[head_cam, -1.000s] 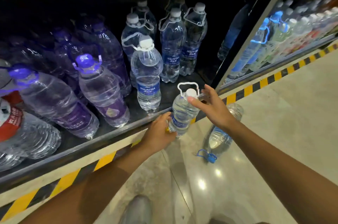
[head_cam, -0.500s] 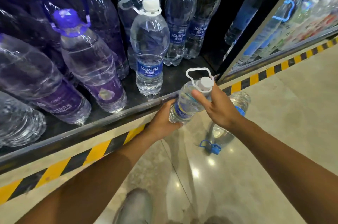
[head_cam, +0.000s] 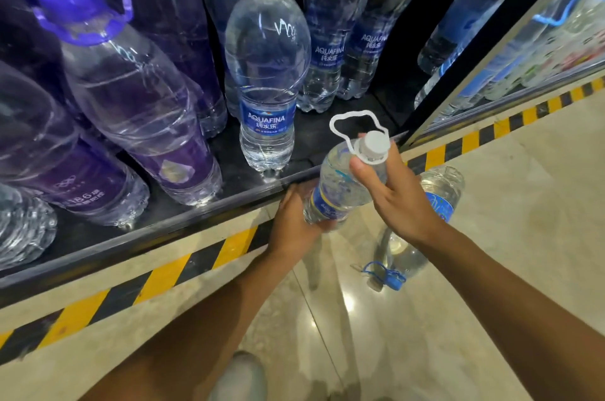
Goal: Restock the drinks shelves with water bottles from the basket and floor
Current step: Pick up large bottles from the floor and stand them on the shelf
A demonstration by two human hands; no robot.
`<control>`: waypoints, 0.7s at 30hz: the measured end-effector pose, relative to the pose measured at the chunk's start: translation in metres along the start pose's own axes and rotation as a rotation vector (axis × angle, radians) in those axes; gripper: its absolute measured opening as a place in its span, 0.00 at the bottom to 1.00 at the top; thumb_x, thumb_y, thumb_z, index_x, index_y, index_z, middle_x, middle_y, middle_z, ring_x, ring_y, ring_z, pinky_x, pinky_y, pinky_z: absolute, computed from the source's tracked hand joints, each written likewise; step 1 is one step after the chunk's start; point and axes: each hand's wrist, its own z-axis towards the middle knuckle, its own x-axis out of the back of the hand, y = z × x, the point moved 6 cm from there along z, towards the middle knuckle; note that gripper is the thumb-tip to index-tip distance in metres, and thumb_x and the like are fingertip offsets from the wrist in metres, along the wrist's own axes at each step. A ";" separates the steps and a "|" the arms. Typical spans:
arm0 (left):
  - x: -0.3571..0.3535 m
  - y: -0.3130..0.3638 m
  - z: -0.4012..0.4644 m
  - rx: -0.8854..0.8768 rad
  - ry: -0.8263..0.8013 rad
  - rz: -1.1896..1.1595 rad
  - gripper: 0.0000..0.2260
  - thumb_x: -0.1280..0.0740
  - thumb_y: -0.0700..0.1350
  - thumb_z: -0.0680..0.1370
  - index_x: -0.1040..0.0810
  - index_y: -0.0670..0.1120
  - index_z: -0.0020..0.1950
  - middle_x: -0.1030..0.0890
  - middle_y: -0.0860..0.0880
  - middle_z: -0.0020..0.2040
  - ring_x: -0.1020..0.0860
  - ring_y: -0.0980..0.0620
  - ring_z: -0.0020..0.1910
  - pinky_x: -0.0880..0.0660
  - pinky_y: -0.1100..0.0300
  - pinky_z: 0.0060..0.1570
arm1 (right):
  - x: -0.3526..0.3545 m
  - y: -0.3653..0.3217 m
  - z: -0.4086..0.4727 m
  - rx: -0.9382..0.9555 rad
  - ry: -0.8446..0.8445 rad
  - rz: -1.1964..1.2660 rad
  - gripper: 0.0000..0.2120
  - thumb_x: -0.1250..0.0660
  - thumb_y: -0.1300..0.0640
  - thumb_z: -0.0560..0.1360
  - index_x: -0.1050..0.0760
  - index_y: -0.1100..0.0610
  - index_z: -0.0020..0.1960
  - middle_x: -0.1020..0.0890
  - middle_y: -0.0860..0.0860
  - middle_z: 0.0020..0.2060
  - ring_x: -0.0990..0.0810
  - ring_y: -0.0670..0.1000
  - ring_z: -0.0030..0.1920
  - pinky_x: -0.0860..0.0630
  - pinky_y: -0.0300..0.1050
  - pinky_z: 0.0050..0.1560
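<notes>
A water bottle (head_cam: 340,184) is being held tilted just in front of the shelf (head_cam: 183,220) edge: its base is being gripped by the curled fingers of the left hand (head_cam: 298,220), its neck by those of the right hand (head_cam: 396,201). Another bottle (head_cam: 422,224) is lying on the floor (head_cam: 491,269) beneath.

My feed is dim inside the shelf (head_cam: 229,197), its back nearly black toward twelve o'clock. The floor (head_cam: 491,269) is brighter, with white glare spots near six o'clock, probably from overhead lamps. Wide-angle bending stretches the bottles at nine o'clock. The three o'clock edge smears soft and overexposed.
</notes>
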 end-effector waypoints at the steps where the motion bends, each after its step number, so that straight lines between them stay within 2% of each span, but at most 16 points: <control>1: 0.000 -0.003 -0.001 0.009 -0.005 0.015 0.39 0.15 0.45 0.61 0.29 0.75 0.60 0.23 0.55 0.66 0.22 0.54 0.65 0.23 0.49 0.65 | 0.002 0.000 -0.001 0.010 0.012 -0.051 0.24 0.39 0.34 0.78 0.29 0.45 0.68 0.20 0.38 0.58 0.21 0.40 0.61 0.25 0.39 0.59; 3: 0.001 -0.008 -0.005 -0.002 -0.025 0.060 0.39 0.14 0.47 0.60 0.27 0.68 0.65 0.27 0.56 0.68 0.23 0.55 0.66 0.24 0.54 0.65 | 0.004 0.000 -0.005 0.060 0.021 -0.157 0.27 0.42 0.28 0.77 0.29 0.45 0.66 0.20 0.36 0.56 0.21 0.40 0.59 0.23 0.43 0.57; 6: -0.005 -0.017 -0.009 -0.033 -0.053 0.124 0.38 0.15 0.46 0.63 0.26 0.56 0.70 0.30 0.52 0.69 0.26 0.54 0.69 0.27 0.63 0.67 | 0.003 0.002 -0.008 0.068 0.039 -0.141 0.29 0.43 0.26 0.75 0.29 0.45 0.66 0.20 0.33 0.55 0.21 0.39 0.59 0.22 0.45 0.57; 9: -0.015 -0.026 -0.007 0.002 -0.114 0.141 0.35 0.18 0.44 0.67 0.27 0.49 0.72 0.25 0.48 0.69 0.24 0.51 0.68 0.26 0.55 0.67 | 0.003 0.006 -0.006 0.040 0.052 -0.096 0.31 0.42 0.25 0.74 0.30 0.43 0.68 0.21 0.31 0.55 0.21 0.38 0.59 0.21 0.44 0.56; 11: -0.019 -0.029 -0.008 0.018 -0.144 0.138 0.30 0.20 0.41 0.70 0.25 0.53 0.69 0.20 0.51 0.64 0.21 0.50 0.63 0.20 0.53 0.60 | 0.005 0.010 -0.007 0.004 0.065 -0.076 0.33 0.41 0.23 0.72 0.32 0.42 0.69 0.21 0.31 0.57 0.22 0.37 0.60 0.22 0.42 0.57; 13: -0.017 -0.027 -0.009 0.007 -0.108 0.039 0.34 0.22 0.32 0.68 0.23 0.62 0.65 0.20 0.55 0.64 0.20 0.54 0.62 0.19 0.58 0.54 | 0.004 0.016 -0.012 -0.033 0.076 -0.046 0.33 0.40 0.23 0.72 0.33 0.40 0.69 0.21 0.33 0.59 0.21 0.38 0.61 0.22 0.46 0.59; 14: -0.016 -0.023 -0.009 0.018 -0.087 0.031 0.34 0.21 0.32 0.67 0.23 0.63 0.64 0.20 0.54 0.63 0.20 0.54 0.62 0.19 0.58 0.54 | 0.003 0.017 -0.015 -0.044 0.074 -0.033 0.32 0.39 0.24 0.72 0.33 0.40 0.69 0.20 0.34 0.59 0.21 0.39 0.61 0.21 0.48 0.60; 17: -0.015 -0.013 -0.008 0.074 -0.096 0.001 0.33 0.17 0.38 0.64 0.24 0.61 0.62 0.20 0.50 0.64 0.20 0.50 0.63 0.21 0.49 0.63 | 0.004 0.010 -0.012 -0.066 0.034 0.002 0.29 0.39 0.24 0.72 0.31 0.40 0.67 0.20 0.34 0.58 0.20 0.38 0.59 0.22 0.45 0.57; 18: -0.013 -0.011 -0.008 0.073 -0.127 0.016 0.34 0.16 0.42 0.62 0.25 0.62 0.62 0.20 0.51 0.64 0.21 0.52 0.63 0.22 0.51 0.64 | 0.008 0.005 -0.009 -0.070 0.027 0.002 0.29 0.38 0.24 0.72 0.30 0.40 0.65 0.19 0.33 0.57 0.20 0.37 0.58 0.23 0.42 0.56; 21: -0.007 -0.004 -0.021 -0.035 -0.270 0.184 0.38 0.18 0.62 0.60 0.28 0.66 0.68 0.24 0.62 0.62 0.23 0.61 0.63 0.26 0.65 0.62 | 0.026 -0.003 -0.004 -0.072 0.081 -0.017 0.26 0.39 0.24 0.73 0.24 0.40 0.61 0.16 0.34 0.53 0.18 0.36 0.54 0.22 0.42 0.53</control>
